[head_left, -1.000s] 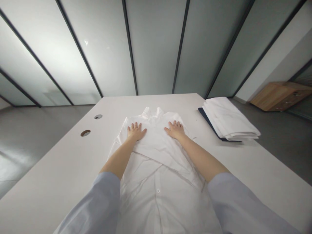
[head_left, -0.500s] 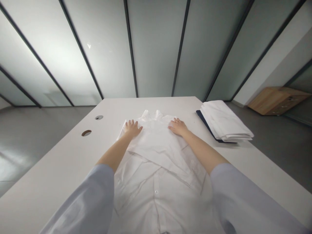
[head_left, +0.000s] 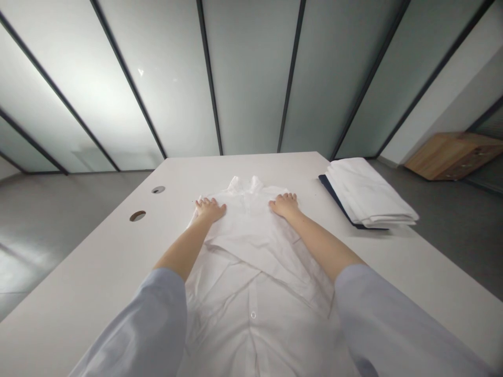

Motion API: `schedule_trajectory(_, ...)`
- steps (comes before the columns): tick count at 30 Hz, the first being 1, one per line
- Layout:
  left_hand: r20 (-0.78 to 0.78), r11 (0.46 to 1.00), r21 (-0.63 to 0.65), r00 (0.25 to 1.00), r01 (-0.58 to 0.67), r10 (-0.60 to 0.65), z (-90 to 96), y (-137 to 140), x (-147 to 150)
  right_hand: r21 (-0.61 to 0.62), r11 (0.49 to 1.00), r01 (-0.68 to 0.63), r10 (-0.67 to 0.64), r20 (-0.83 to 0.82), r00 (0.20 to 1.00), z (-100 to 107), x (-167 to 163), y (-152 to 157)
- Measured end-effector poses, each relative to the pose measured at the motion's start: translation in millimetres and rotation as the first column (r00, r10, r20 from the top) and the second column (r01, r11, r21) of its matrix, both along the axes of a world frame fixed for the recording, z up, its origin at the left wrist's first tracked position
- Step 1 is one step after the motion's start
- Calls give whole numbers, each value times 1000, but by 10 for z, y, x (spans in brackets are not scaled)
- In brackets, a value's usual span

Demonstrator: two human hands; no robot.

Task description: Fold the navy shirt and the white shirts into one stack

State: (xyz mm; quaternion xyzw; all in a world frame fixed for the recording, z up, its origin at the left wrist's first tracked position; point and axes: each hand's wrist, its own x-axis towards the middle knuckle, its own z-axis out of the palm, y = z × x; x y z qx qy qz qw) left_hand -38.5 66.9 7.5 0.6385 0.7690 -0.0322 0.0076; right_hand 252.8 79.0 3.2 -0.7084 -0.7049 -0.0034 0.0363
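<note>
A white shirt (head_left: 251, 251) lies lengthwise in front of me, its collar (head_left: 245, 184) pointing to the far side and one button showing lower down. Diagonal creases cross its middle. My left hand (head_left: 210, 209) rests palm down on the upper left part of the shirt, near its edge, fingers spread. On the upper right part, my right hand (head_left: 285, 204) presses down the same way, with fingers apart and thumb toward the middle. Neither hand grips the fabric visibly. The shirt's near end runs out of view between my sleeves.
The shirt is on a white table (head_left: 98, 272). To the right, a stack of folded white cloth (head_left: 369, 191) sits on a dark navy flat piece (head_left: 338, 201). Two round holes, one a metal grommet (head_left: 158, 189), are at the left. A wooden cabinet (head_left: 451, 156) stands beyond, tipped in view.
Both hands have shifted slightly on the shirt; the right fingers now point more straight ahead and sit closer together. The view has tilted a little. The shirt lies nearly the same.
</note>
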Motion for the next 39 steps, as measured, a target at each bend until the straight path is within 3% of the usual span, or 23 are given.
schedule_trajectory(5,-24,973,160,986,168,-166,132,71,39,177,978,-113,114,7,994,43,-1,48)
schedule_trajectory(8,87,966,202,980,161,-181,170,233,97,183,979,-85,101,-79,992,64,-48,199)
schedule_trajectory(13,382,993,86,918,80,-107,149,531,185,72,997,-32,52,-304,951,78,-164,508)
schedule_trajectory(23,389,996,17,917,91,-91,18,876,209,-104,993,-49,19,-274,962,38,-281,813)
schedule_trajectory(28,454,994,109,888,21,-69,-41,902,234,-93,995,-36,1,-357,934,46,-244,889)
schedule_trajectory(32,641,969,217,766,-115,-52,-105,834,201,13,1000,19,-10,-523,852,5,-172,850)
schedule_trajectory(37,874,945,231,477,-232,-96,-144,787,114,97,993,67,17,-683,730,-60,-149,779)
schedule_trajectory(39,890,942,229,445,-244,-101,-141,783,109,108,990,88,15,-713,701,-63,-162,771)
